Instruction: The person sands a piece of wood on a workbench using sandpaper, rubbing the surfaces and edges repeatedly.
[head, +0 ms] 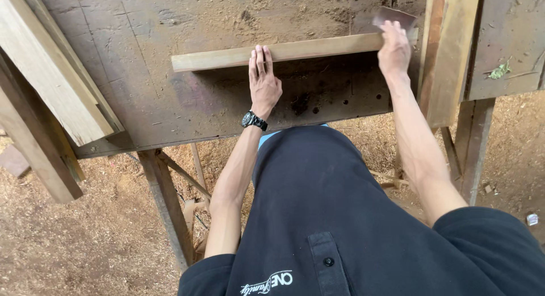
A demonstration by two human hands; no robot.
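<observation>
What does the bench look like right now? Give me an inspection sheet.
Surface: worn wooden workbench, dusted with sawdust, drilled holes near the front edge.
Job's things: long wooden strip lying across the bench; dark sanding sheet at its right end.
Clutter: stacked planks on the left.
Grippers: left hand flat on the strip, wristwatch on; right hand grips the sheet.
Cables: nothing seen.
Surroundings: sawdust-covered floor, upright timber on the right.
</observation>
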